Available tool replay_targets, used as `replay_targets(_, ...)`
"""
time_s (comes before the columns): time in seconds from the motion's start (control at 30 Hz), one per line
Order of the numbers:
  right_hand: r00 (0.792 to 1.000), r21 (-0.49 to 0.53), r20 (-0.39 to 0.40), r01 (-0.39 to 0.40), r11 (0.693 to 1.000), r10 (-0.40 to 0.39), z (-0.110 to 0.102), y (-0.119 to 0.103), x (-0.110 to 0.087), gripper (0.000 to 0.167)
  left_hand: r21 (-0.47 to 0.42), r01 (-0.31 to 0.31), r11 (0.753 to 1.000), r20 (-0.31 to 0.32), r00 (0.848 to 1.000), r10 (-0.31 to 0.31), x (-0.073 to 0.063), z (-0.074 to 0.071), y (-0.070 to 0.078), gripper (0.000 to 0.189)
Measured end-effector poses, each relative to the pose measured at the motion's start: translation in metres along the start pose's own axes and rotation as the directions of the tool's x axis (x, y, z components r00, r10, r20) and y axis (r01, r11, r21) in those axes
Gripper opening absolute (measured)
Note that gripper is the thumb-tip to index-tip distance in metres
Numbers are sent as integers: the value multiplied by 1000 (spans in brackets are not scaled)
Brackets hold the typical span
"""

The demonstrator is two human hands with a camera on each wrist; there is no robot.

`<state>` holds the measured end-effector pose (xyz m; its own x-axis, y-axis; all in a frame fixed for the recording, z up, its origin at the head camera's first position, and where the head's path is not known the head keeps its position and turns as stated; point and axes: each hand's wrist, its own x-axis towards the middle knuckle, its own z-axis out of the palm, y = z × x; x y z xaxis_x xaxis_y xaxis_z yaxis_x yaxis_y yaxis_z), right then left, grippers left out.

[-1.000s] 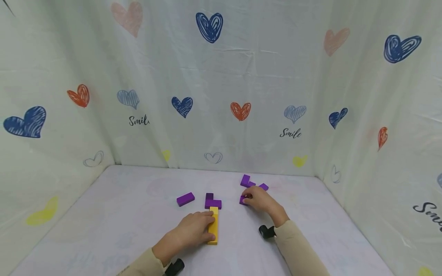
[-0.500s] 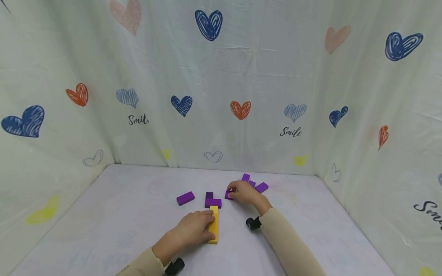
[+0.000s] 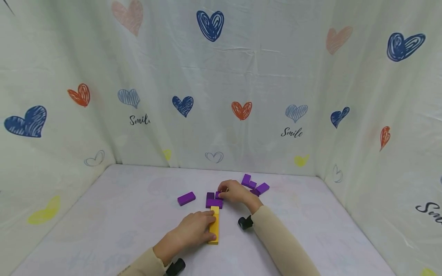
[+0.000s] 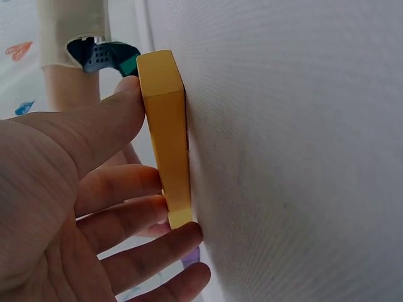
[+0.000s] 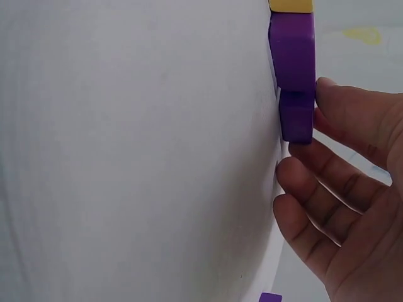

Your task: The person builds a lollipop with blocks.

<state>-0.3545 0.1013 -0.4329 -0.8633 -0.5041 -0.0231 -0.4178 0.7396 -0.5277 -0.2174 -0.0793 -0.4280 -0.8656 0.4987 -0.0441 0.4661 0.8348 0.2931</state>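
Observation:
On the white table, my left hand (image 3: 194, 229) rests its thumb and fairly straight fingertips along a long yellow block (image 3: 214, 226). Its far end, a lighter yellow part, meets a crosswise purple block (image 3: 214, 204). Behind that crosswise block lies a darker purple block (image 3: 210, 195). My right hand (image 3: 236, 192) pinches a small purple block (image 3: 218, 195) between thumb and fingers, at the right of the darker one. In the right wrist view the pinched block (image 5: 296, 117) touches the crosswise block; my fingers partly hide it in the head view.
A loose purple block (image 3: 186, 198) lies to the left. Several more purple blocks (image 3: 246, 179) are scattered at the back right, beyond my right forearm. A curtain (image 3: 221, 76) printed with hearts stands behind and beside the table. A black wrist camera (image 3: 245, 222) hangs under the right sleeve.
My right hand has moved left with the small purple block, from near the back-right blocks up to the purple blocks beyond the yellow one. The left hand has stayed in place.

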Motion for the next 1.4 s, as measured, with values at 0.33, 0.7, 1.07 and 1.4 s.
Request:
replay_targets(0.33, 1000, -3, 8, 10, 1000, -10, 1, -4, 0, 10, 5, 1, 1000, 6, 1000, -1, -1, -3, 0, 53)
replay_targets(0.7, 1000, -6, 23, -8, 1000, 8, 2, -5, 0, 11, -4, -4, 1000, 1, 1000, 4, -2, -4, 1, 52)
replay_targets(1.07, 1000, 43, 12, 3, 999, -3, -5, 0, -6, 15, -7, -6, 1000, 5, 1000, 6, -2, -2, 1, 53)
replay_targets(1.4, 991, 39, -128, -32, 999, 37, -37, 25, -31, 22, 7, 9, 1000, 10, 1000, -9, -1, 0, 1, 53)
